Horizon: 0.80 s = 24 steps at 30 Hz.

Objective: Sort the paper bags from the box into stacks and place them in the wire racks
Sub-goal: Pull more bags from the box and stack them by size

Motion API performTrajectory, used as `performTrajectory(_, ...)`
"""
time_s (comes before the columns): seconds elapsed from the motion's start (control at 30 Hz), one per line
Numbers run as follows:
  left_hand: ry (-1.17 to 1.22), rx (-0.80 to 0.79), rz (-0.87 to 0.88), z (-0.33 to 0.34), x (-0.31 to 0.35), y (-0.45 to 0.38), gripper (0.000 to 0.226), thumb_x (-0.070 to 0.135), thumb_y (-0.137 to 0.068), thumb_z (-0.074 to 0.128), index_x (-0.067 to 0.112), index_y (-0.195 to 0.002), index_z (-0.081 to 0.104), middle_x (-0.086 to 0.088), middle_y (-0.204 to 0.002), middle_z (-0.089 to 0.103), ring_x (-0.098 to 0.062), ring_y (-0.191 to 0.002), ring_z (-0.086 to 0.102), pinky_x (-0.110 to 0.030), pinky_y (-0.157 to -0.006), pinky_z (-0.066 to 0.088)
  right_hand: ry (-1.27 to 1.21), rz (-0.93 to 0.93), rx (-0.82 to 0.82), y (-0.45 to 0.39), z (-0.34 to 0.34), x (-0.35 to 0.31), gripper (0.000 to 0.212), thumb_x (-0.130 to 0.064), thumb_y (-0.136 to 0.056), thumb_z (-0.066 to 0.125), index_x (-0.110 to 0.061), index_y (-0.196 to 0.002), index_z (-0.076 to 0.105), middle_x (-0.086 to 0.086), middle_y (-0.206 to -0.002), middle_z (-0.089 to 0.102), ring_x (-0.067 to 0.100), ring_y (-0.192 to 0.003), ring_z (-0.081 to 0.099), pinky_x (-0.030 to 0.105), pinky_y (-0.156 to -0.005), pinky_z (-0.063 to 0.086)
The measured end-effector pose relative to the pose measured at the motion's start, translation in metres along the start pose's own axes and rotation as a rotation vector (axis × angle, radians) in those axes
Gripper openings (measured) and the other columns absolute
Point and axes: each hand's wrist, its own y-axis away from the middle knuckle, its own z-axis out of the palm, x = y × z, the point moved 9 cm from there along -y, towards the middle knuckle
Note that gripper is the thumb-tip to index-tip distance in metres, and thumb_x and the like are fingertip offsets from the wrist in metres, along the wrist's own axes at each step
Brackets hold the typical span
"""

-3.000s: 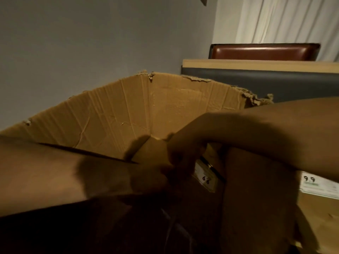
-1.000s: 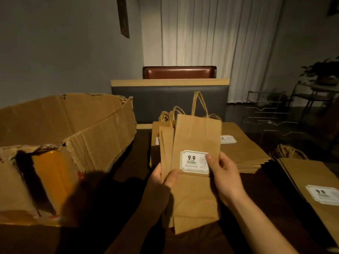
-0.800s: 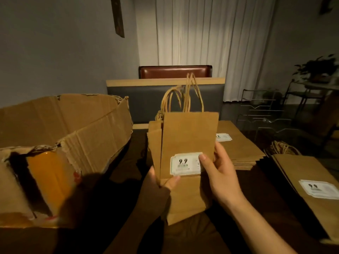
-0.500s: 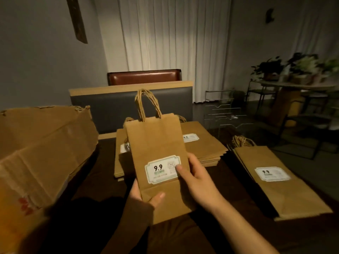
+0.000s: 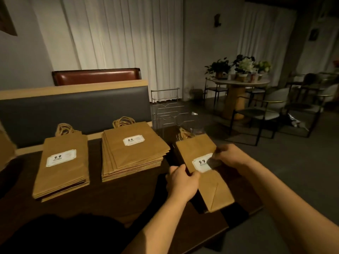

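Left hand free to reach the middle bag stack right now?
Probably not yet: the left hand grips the held bag with the right hand. The middle stack lies uncovered just beside it.

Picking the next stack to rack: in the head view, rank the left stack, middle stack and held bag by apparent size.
1. middle stack and left stack: look alike in footprint; the middle is thicker.
2. held bag, smallest, though nearness makes this unsure.

"9.9" – label [image 5: 61,158] – all bags.
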Motion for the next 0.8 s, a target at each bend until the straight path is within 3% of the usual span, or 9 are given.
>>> performTrajectory(0.1,-0.204,0.010,-0.113,0.007,-0.019,-0.006,0.063,0.063,-0.090,0.039,0.021,-0.135,0.051,0.001,-0.153,0.024,-0.026,-0.139,0.020,-0.044,-0.114,0.024,0.031,0.139,-0.108,-0.012,0.017,0.031,0.008,-0.016,-0.089,0.068,-0.014,-0.093,0.062,0.004,-0.086,0.068,0.013,-0.077,0.064,0.025,-0.059,0.045)
performTrajectory(0.23,-0.262,-0.066,-0.233,0.017,-0.019,-0.020,0.079,0.072,-0.085,0.033,0.016,-0.139,0.047,-0.001,-0.153,0.021,-0.030,-0.136,0.018,-0.047,-0.112,0.021,-0.036,0.176,-0.093,-0.028,0.022,0.050,0.022,-0.024,-0.090,0.065,-0.008,-0.105,0.062,0.008,-0.089,0.070,0.020,-0.081,0.067,0.029,-0.065,0.049)
performTrajectory(0.3,-0.126,-0.066,-0.277,0.021,-0.016,-0.025,0.079,0.070,-0.076,0.047,0.017,-0.135,0.048,-0.003,-0.145,0.029,-0.030,-0.131,0.026,-0.047,-0.109,0.029,-0.090,0.185,-0.069,-0.028,0.024,0.055,0.020,-0.024,-0.091,0.064,-0.008,-0.102,0.063,0.010,-0.091,0.071,0.023,-0.085,0.068,0.035,-0.073,0.055)
performTrajectory(0.37,0.181,-0.060,-0.301,0.027,-0.016,-0.029,0.075,0.060,-0.062,0.065,0.022,-0.125,0.051,-0.004,-0.132,0.047,-0.029,-0.121,0.046,-0.048,-0.101,0.044,-0.152,0.183,-0.041,-0.030,0.025,0.061,0.021,-0.024,-0.091,0.064,-0.007,-0.104,0.063,0.011,-0.093,0.072,0.024,-0.085,0.069,0.037,-0.074,0.057)
performTrajectory(0.43,0.492,-0.115,-0.318,0.034,-0.011,-0.026,0.072,0.036,-0.065,0.077,0.023,-0.128,0.044,-0.007,-0.119,0.060,-0.028,-0.102,0.063,-0.049,-0.089,0.055,-0.274,0.179,-0.009,-0.029,0.026,0.067,0.032,-0.024,-0.090,0.064,-0.005,-0.116,0.062,0.012,-0.096,0.072,0.024,-0.082,0.069,0.033,-0.066,0.054)
performTrajectory(0.47,0.588,-0.149,-0.316,0.037,-0.007,-0.025,0.078,0.024,-0.070,0.078,0.026,-0.136,0.036,-0.008,-0.117,0.062,-0.029,-0.098,0.066,-0.050,-0.085,0.056,-0.346,0.174,0.007,-0.028,0.028,0.071,0.041,-0.025,-0.090,0.066,-0.004,-0.124,0.059,0.012,-0.100,0.071,0.025,-0.084,0.070,0.034,-0.069,0.056)
performTrajectory(0.57,0.671,-0.131,-0.206,0.034,0.001,-0.020,0.092,0.004,-0.078,0.074,0.037,-0.145,0.022,-0.004,-0.121,0.059,-0.025,-0.099,0.065,-0.048,-0.084,0.056,-0.535,0.132,0.041,-0.015,0.031,0.076,0.053,-0.027,-0.089,0.066,-0.009,-0.137,0.051,0.010,-0.105,0.073,0.026,-0.088,0.073,0.041,-0.079,0.059)
performTrajectory(0.73,0.617,-0.075,0.165,0.004,0.015,0.008,0.089,0.005,-0.082,0.073,0.038,-0.148,0.023,0.012,-0.128,0.060,-0.010,-0.111,0.062,-0.039,-0.094,0.054,-0.695,-0.105,0.068,0.032,0.032,0.047,0.032,-0.043,-0.088,0.067,-0.025,-0.113,0.064,-0.002,-0.098,0.077,0.017,-0.086,0.074,0.032,-0.071,0.056)
performTrajectory(0.8,0.599,-0.037,0.283,-0.021,0.019,0.023,0.087,0.006,-0.083,0.072,0.034,-0.149,0.023,0.013,-0.128,0.060,-0.008,-0.114,0.061,-0.040,-0.096,0.053,-0.686,-0.273,0.150,0.049,0.029,0.019,0.024,-0.040,-0.088,0.067,-0.028,-0.109,0.064,-0.006,-0.100,0.076,0.009,-0.088,0.073,0.023,-0.070,0.055)
